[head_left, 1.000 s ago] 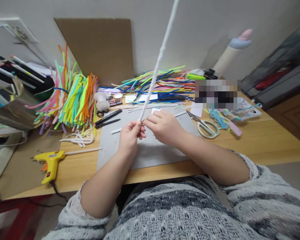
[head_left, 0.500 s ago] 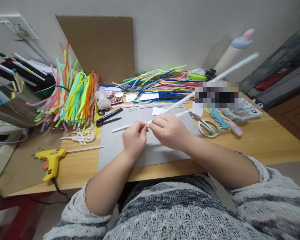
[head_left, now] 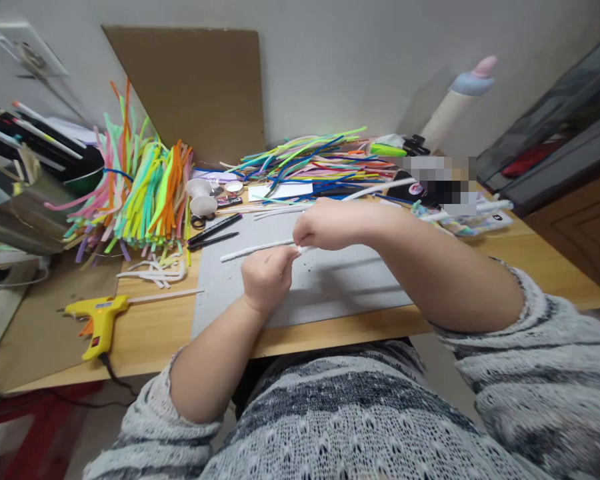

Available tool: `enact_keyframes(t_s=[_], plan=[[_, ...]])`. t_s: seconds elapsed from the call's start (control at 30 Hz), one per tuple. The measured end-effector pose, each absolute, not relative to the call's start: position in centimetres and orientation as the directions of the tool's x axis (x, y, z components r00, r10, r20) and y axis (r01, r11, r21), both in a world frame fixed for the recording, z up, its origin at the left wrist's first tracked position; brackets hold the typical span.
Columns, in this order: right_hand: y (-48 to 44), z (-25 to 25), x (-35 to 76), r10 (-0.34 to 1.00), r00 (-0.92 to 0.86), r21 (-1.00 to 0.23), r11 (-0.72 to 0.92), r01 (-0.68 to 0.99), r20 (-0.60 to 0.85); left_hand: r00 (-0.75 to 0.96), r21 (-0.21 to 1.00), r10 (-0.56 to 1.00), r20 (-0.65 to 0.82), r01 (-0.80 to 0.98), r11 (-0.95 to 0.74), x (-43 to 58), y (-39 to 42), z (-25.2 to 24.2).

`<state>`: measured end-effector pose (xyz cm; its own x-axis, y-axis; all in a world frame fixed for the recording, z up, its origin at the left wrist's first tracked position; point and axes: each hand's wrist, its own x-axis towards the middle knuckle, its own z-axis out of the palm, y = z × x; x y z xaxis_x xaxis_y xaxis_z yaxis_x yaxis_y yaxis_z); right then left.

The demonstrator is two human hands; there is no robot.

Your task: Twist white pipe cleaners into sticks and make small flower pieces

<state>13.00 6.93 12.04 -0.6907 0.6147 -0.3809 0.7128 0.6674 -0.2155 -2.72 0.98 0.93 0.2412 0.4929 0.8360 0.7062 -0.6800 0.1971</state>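
Note:
White pipe cleaners (head_left: 255, 250) run between my two hands above the grey mat (head_left: 320, 300). My left hand (head_left: 267, 277) pinches them, thumb against the bent fingers. Just to its upper right, my right hand (head_left: 333, 225) is bent over with its fingertips closed on the same white strands. A small white bit shows between the two sets of fingertips. One end points out to the left, over the mat. Other white lengths emerge behind my right hand and forearm and reach to the right. How the strands cross is hidden by my fingers.
A yellow glue gun (head_left: 97, 320) lies on the left, its stick pointing at the mat. Bundled coloured pipe cleaners (head_left: 153, 193) stand behind it, and loose ones (head_left: 310, 163) lie at the back. Black pens (head_left: 215, 231) and white scraps (head_left: 153, 270) lie left of the mat.
My right hand has turned over at the wrist and its forearm has risen, now covering the scissors. The long white end has swung down to the right. My left hand stays nearly in place.

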Motion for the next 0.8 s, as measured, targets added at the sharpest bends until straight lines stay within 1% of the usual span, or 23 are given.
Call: enact_keyframes(t_s=[0.07, 0.17, 0.23, 0.3, 0.37, 0.4, 0.47, 0.5, 0.53, 0.57, 0.6, 0.63, 0.73, 0.8], plan=[[7.4, 12.5, 12.5, 0.598, -0.663, -0.227, 0.641, 0.733, -0.450, 0.237, 0.171, 0.457, 0.858, 0.705, -0.688, -2.8, 0.9, 0.9], [8.1, 12.7, 11.8, 0.489, -0.693, -0.294, 0.661, 0.691, -0.531, 0.257, 0.164, 0.433, 0.864, 0.669, -0.725, -2.9, 0.8, 0.9], [8.6, 12.6, 11.5, 0.456, -0.715, -0.299, 0.689, 0.661, -0.529, 0.288, 0.181, 0.447, 0.847, 0.635, -0.751, -3.0, 0.6, 0.8], [8.7, 12.3, 11.4, 0.465, -0.731, -0.279, 0.713, 0.644, -0.499, 0.283, 0.254, 0.509, 0.813, 0.615, -0.747, -2.9, 0.6, 0.8], [8.4, 12.2, 11.4, 0.499, -0.752, -0.234, 0.743, 0.627, -0.431, 0.207, 0.409, 0.627, 0.751, 0.599, -0.688, -2.8, 0.6, 0.8], [8.1, 12.3, 11.4, 0.536, -0.760, -0.182, 0.760, 0.624, -0.369, 0.149, 0.502, 0.692, 0.707, 0.584, -0.638, -2.7, 0.6, 0.9], [7.2, 12.6, 11.5, 0.629, -0.759, -0.027, 0.767, 0.641, -0.166, 0.037, 0.657, 0.790, 0.612, 0.532, -0.534, -2.6, 0.6, 1.2], [6.6, 12.8, 11.5, 0.661, -0.749, 0.045, 0.750, 0.660, -0.039, -0.003, 0.705, 0.816, 0.578, 0.507, -0.497, -2.6, 0.7, 1.4], [6.0, 13.0, 11.6, 0.673, -0.735, 0.091, 0.730, 0.678, 0.080, -0.027, 0.732, 0.830, 0.557, 0.489, -0.475, -2.5, 0.7, 1.5], [5.5, 13.2, 11.7, 0.671, -0.722, 0.109, 0.715, 0.690, 0.170, -0.035, 0.745, 0.838, 0.545, 0.479, -0.464, -2.5, 0.7, 1.6], [4.9, 13.2, 11.8, 0.665, -0.714, 0.102, 0.713, 0.694, 0.219, -0.034, 0.748, 0.841, 0.540, 0.477, -0.461, -2.5, 0.8, 1.6], [4.4, 13.2, 11.9, 0.665, -0.713, 0.082, 0.716, 0.693, 0.222, -0.025, 0.744, 0.841, 0.540, 0.481, -0.464, -2.5, 0.8, 1.6], [3.5, 12.3, 12.3, 0.686, -0.721, -0.002, 0.724, 0.689, 0.099, 0.008, 0.711, 0.828, 0.561, 0.508, -0.486, -2.5, 0.7, 1.4], [3.2, 11.5, 12.5, 0.710, -0.702, -0.042, 0.704, 0.709, 0.064, 0.022, 0.662, 0.800, 0.600, 0.548, -0.512, -2.6, 0.6, 1.4]])
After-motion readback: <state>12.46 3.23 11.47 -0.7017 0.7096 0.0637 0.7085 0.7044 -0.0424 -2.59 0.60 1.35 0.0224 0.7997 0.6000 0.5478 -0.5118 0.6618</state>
